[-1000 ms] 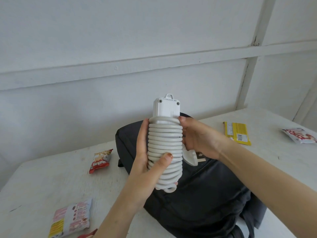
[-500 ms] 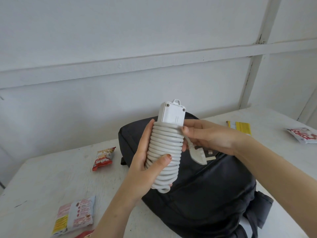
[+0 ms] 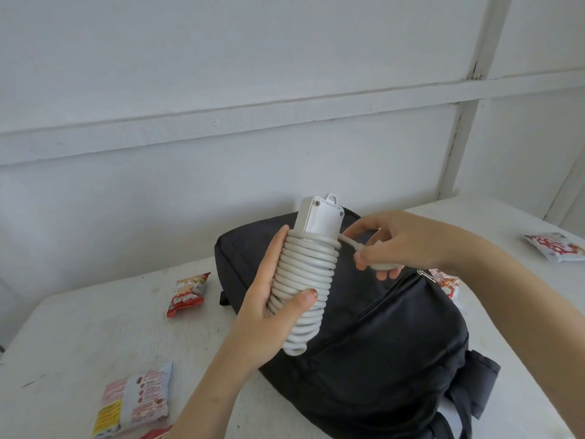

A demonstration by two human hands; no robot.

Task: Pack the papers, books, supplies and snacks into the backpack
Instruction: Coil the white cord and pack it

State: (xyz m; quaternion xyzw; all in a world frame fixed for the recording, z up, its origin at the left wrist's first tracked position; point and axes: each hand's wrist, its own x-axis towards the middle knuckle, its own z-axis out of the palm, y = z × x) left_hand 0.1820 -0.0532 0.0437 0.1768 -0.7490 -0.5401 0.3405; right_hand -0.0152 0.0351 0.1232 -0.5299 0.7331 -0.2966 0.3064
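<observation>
A black backpack (image 3: 380,343) lies flat on the white table (image 3: 79,343), its front zipper shut. Above it my left hand (image 3: 269,315) grips a white extension socket block wrapped in its own coiled white cord (image 3: 304,280), held upright and tilted a little right. My right hand (image 3: 392,245) holds the cord's plug end just right of the coil's top. Snack packs lie around: a red peanut pack (image 3: 188,293) left of the bag, a pink-and-yellow pack (image 3: 134,403) at the front left, a red-and-white pack (image 3: 446,282) behind my right wrist, and another (image 3: 557,247) at the far right.
A white panelled wall (image 3: 253,122) rises right behind the table. A red wrapper corner (image 3: 155,434) shows at the bottom edge. The backpack's straps (image 3: 474,391) hang toward the table's front right.
My right hand has drawn the plug up and to the right, away from the coil. The socket block has tilted further right. The view has shifted, hiding the yellow pack behind my arm.
</observation>
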